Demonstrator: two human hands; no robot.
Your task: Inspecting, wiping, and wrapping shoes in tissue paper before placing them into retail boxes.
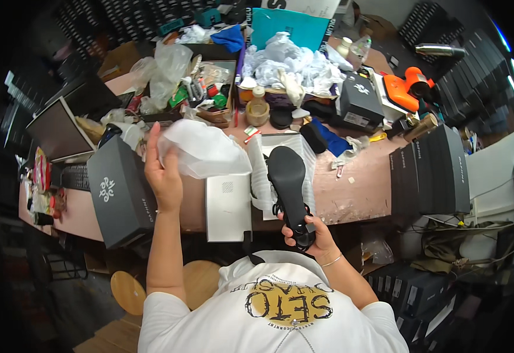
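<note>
My right hand [313,235] is closed around the heel end of a black strappy sandal [288,176], its sole turned up toward me. The sandal's toe points away, over an open shoebox lined with white striped wrapping [307,159]. My left hand [164,173] grips a thin, translucent white sheet [207,150] by its left edge, some fingers stretched upward. That sheet hangs above the table, partly over a flat white box panel [227,212] beside the lined box. Straps on the sandal's far side are mostly hidden.
Closed dark shoeboxes stand at left [119,191], at right [430,170] and behind [360,100]. Crumpled white paper [292,62] fills a bin at the back. A glue jar [257,109], an orange tool [407,88] and a monitor [60,129] sit around the pink table [354,194].
</note>
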